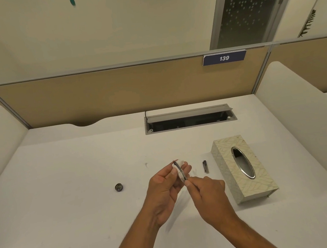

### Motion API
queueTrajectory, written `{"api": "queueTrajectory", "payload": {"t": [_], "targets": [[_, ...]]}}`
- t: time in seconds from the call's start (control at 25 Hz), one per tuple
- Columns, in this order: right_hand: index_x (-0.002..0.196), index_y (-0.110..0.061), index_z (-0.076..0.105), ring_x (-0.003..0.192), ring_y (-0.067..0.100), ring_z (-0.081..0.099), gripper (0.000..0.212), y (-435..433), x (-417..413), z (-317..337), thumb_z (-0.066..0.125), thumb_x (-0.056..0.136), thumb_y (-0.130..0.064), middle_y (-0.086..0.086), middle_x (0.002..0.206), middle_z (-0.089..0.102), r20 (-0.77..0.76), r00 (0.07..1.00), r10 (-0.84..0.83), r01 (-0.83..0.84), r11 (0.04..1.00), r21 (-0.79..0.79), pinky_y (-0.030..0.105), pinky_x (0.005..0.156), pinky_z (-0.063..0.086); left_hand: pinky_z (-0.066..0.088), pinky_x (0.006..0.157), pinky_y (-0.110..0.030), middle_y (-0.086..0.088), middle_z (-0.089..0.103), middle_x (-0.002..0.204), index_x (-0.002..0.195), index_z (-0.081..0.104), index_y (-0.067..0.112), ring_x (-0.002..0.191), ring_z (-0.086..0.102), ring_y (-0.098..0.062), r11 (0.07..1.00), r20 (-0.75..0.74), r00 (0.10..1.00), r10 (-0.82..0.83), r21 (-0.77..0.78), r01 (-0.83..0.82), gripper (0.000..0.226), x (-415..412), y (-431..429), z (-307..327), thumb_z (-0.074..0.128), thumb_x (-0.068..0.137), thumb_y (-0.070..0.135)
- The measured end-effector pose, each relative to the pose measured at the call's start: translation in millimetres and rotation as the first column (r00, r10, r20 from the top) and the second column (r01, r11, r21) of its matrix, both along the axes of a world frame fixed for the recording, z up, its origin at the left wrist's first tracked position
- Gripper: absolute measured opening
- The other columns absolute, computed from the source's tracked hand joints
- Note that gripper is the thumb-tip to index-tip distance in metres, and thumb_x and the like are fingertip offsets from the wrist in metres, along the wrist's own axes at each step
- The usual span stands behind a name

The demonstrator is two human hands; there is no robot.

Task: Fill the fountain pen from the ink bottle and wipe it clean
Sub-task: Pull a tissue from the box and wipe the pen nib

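Note:
A dark fountain pen [179, 169] points up and away from me above the white desk, its nib at the top. My right hand [208, 194] grips the pen's lower end between thumb and fingers. My left hand [166, 184] holds a small white tissue [181, 163] against the pen's upper part, with the tissue folded around the section near the nib. The pen cap [205, 166] lies on the desk to the right of my hands. A small round dark ink bottle [119, 187] sits on the desk to the left, apart from both hands.
A patterned tissue box [265, 181] with an oval metal opening stands at the right. A grey cable hatch [190, 119] is set into the white desk [75, 193] at the back. Padded dividers flank both sides, and a partition with tag 139 stands behind.

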State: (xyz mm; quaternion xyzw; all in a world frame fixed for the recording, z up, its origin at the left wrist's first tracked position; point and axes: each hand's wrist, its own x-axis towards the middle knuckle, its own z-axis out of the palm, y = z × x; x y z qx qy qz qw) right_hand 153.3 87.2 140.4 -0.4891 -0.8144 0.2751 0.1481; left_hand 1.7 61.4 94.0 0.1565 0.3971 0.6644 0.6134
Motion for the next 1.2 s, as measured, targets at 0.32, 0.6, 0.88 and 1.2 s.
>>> {"api": "queueTrajectory", "payload": {"t": [0.32, 0.6, 0.88, 1.2], "targets": [[0.061, -0.038, 0.038, 0.053, 0.012, 0.041, 0.047, 3, 3, 1, 0.047, 0.107, -0.031, -0.010, 0.052, 0.039, -0.151, 0.989, 0.005, -0.020, 0.995, -0.096, 0.032, 0.071, 0.033, 0.063, 0.099, -0.037, -0.028, 0.072, 0.140, 0.129, 0.064, 0.002, 0.136, 0.069, -0.031, 0.997, 0.065, 0.995, -0.072, 0.003, 0.072, 0.030, 5, -1, 9, 0.054, 0.110, 0.024], [0.084, -0.034, 0.062, 0.063, 0.012, 0.050, 0.028, -4, 4, -9, 0.046, 0.106, -0.034, -0.012, 0.059, 0.051, 0.027, 0.999, -0.023, 0.017, 0.978, 0.208, 0.038, 0.078, 0.041, 0.062, 0.102, -0.042, -0.028, 0.075, 0.135, 0.127, 0.065, 0.000, 0.132, 0.072, -0.034, 0.997, 0.065, 0.997, -0.048, -0.065, 0.052, 0.028, 6, 1, 17, 0.044, 0.116, 0.016], [0.079, -0.027, 0.075, 0.059, 0.017, 0.061, 0.009, -5, 7, -20, 0.077, 0.086, -0.034, -0.009, 0.057, 0.066, 0.134, 0.987, -0.093, 0.010, 0.857, 0.516, 0.035, 0.069, 0.031, 0.057, 0.107, -0.047, -0.031, 0.077, 0.128, 0.122, 0.067, -0.005, 0.126, 0.074, -0.039, 0.995, 0.003, 1.000, 0.011, -0.102, -0.010, 0.028, 5, 3, 19, 0.046, 0.115, 0.013], [0.086, -0.028, 0.079, 0.069, 0.020, 0.065, 0.042, -6, 12, -20, 0.043, 0.096, -0.048, -0.007, 0.064, 0.071, 0.106, 0.978, -0.178, 0.074, 0.780, 0.621, 0.036, 0.074, 0.023, 0.067, 0.088, -0.037, -0.033, 0.079, 0.119, 0.100, 0.078, -0.004, 0.115, 0.079, -0.041, 0.982, -0.018, 0.999, 0.028, -0.184, -0.031, 0.035, -1, 5, 21, 0.046, 0.112, 0.003]]}}
